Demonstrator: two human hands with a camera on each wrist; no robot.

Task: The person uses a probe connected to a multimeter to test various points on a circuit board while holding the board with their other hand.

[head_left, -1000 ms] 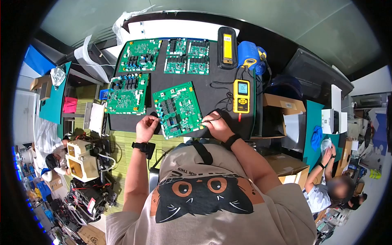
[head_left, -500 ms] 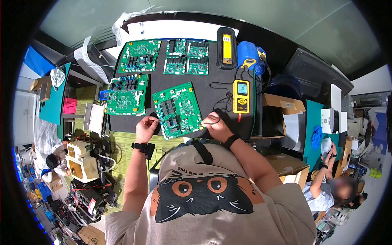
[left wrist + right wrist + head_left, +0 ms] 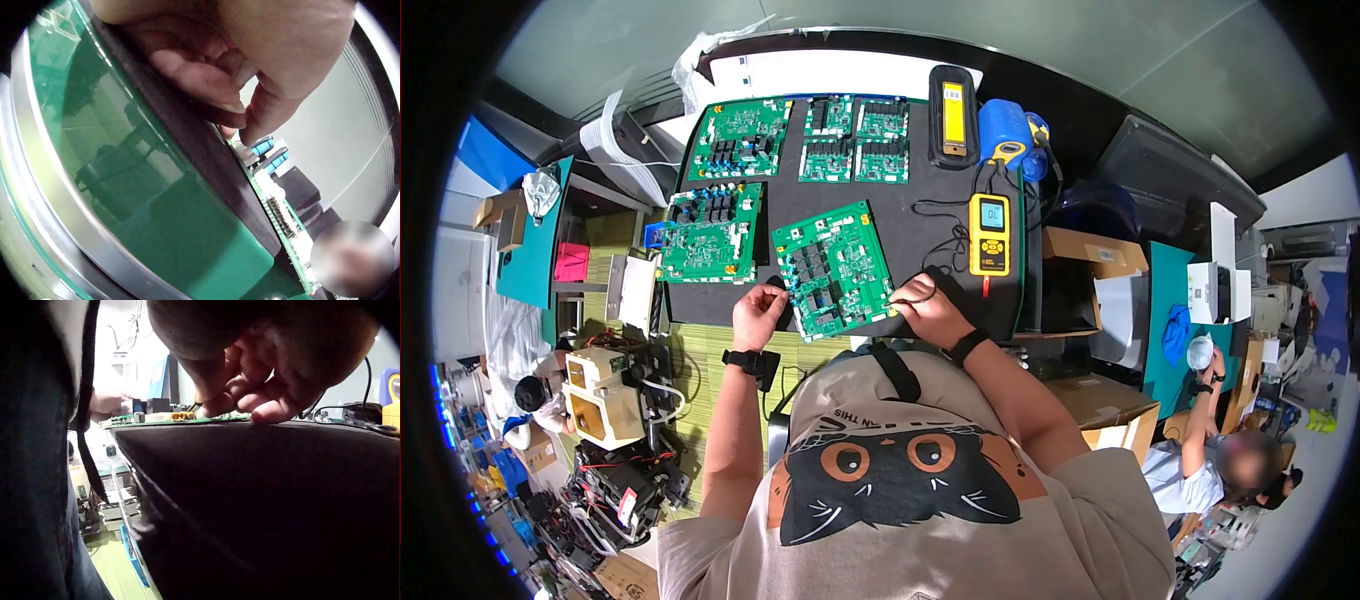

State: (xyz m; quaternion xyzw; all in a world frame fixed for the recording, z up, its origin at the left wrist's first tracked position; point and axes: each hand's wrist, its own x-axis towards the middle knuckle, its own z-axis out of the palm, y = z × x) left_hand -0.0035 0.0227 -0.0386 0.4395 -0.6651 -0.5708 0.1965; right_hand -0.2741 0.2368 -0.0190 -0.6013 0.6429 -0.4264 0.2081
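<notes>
A green circuit board (image 3: 840, 272) lies tilted at the front of the black mat (image 3: 785, 215), its near corner over the table edge. At its left edge, beside blue components (image 3: 264, 147), my left hand (image 3: 757, 316) pinches the board between thumb and fingertips. My right hand (image 3: 933, 312) is at the board's right front corner, by yellow connectors (image 3: 183, 415). Its curled fingers and thumb pinch a thin dark tool (image 3: 912, 299), angled down to the board. Fingers hide much of this tool; I cannot tell its kind. A yellow handheld meter (image 3: 990, 235) with black leads lies to the right.
Two larger green boards (image 3: 740, 140) lie at the left of the mat, with several small boards (image 3: 882, 160) at the back. A black case with a yellow label (image 3: 953, 117) and a blue device (image 3: 1003, 130) stand back right. Cardboard boxes (image 3: 1090, 255) sit beyond the table's right edge.
Both hands and the board stay almost still, with the right fingers shifting slightly at the corner. Far right, another person's arms move up over the teal bench.
</notes>
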